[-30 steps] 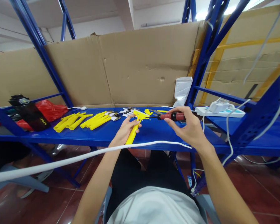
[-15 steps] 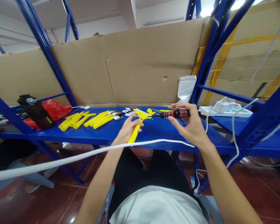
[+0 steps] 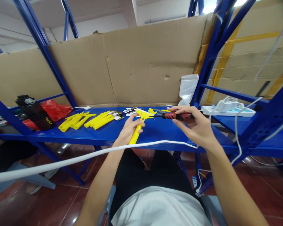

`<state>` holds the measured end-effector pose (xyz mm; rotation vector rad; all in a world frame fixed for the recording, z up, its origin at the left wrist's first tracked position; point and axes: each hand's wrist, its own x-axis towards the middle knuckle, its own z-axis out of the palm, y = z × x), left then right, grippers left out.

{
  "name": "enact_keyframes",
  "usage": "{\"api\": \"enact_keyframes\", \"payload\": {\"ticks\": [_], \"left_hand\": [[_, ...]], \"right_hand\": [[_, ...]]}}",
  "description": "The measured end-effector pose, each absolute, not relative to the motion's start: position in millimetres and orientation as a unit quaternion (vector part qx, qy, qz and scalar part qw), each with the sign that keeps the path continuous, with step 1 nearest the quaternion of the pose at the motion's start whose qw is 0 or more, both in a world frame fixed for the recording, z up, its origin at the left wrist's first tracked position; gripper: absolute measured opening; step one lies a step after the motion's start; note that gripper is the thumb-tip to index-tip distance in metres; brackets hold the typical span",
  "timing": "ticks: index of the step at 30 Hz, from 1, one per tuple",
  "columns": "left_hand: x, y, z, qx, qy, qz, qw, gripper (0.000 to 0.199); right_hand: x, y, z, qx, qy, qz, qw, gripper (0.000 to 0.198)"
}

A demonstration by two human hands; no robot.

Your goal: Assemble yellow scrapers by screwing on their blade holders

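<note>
Presently, the left hand (image 3: 127, 129) grips a yellow tool (image 3: 135, 134) above the blue shelf (image 3: 162, 131); the right hand (image 3: 199, 126) holds a red-and-black screwdriver (image 3: 169, 115), its tip apparently at the tool's head, though contact is unclear.

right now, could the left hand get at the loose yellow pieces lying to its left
Probably not without letting go first: the left hand is closed on a yellow T-shaped tool. Otherwise, nothing on the blue shelf seems to stand between it and the nearest yellow pieces.
</note>
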<state>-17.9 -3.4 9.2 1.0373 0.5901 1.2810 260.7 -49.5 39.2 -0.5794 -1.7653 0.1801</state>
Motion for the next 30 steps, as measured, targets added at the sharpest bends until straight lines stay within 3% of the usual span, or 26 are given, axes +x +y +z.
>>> {"api": "enact_keyframes", "payload": {"ticks": [8,15,22,27,30], "left_hand": [[-16,-6,11,0.448,0.269,0.556,0.646,0.066],[-17,-5,10,0.448,0.268,0.561,0.642,0.065],[-17,-5,10,0.447,0.268,0.557,0.647,0.066],[-18,-3,8,0.442,0.263,0.564,0.646,0.064],[-18,-3,8,0.442,0.266,0.563,0.646,0.065]], "right_hand": [[255,-37,30,-0.326,-0.685,-0.082,0.646,0.034],[254,-40,33,-0.276,-0.725,0.036,0.629,0.037],[251,-37,29,-0.324,-0.677,-0.092,0.654,0.036],[250,-38,29,-0.284,-0.721,0.033,0.631,0.039],[252,-38,28,-0.29,-0.712,0.015,0.64,0.034]]}}
